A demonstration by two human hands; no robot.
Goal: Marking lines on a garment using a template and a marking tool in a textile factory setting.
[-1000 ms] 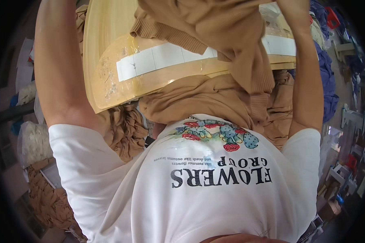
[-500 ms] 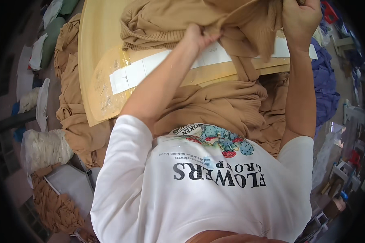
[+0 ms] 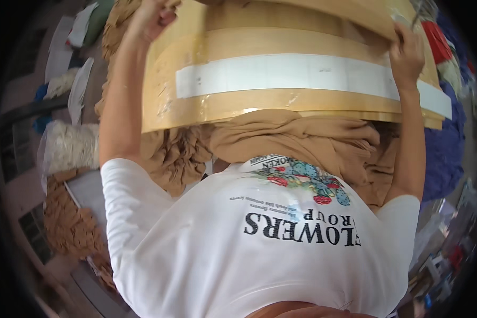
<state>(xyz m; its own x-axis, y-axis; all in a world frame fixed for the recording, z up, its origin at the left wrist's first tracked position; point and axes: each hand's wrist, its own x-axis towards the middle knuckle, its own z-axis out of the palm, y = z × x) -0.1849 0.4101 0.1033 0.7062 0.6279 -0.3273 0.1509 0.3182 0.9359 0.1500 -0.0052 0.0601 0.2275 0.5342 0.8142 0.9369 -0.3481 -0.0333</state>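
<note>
A tan knit garment (image 3: pixel 334 11) stretches across the upper edge of the view, mostly cut off by it. My right hand (image 3: pixel 406 55) is closed on its right end, thumb and fingers pinched together. A thin grey object beside these fingertips is too blurred to name. At the upper left my left hand (image 3: pixel 155 21) is closed, fingers curled; whatever it grips lies beyond the picture's edge or is hidden. Below the garment is a pale wooden board (image 3: pixel 238 42) with a white paper strip (image 3: pixel 291 77) taped along its near side.
Tan knit cloth (image 3: pixel 297 135) is heaped between the board and my body. Purple cloth (image 3: pixel 440 153) hangs at the right. On the left are a plastic-wrapped white bundle (image 3: pixel 71 146) and a pile of tan knit pieces (image 3: pixel 71 222).
My left hand has moved left and away from the middle of the board. The bunched garment has been drawn up and spread, baring the board. My right hand has come lower.
</note>
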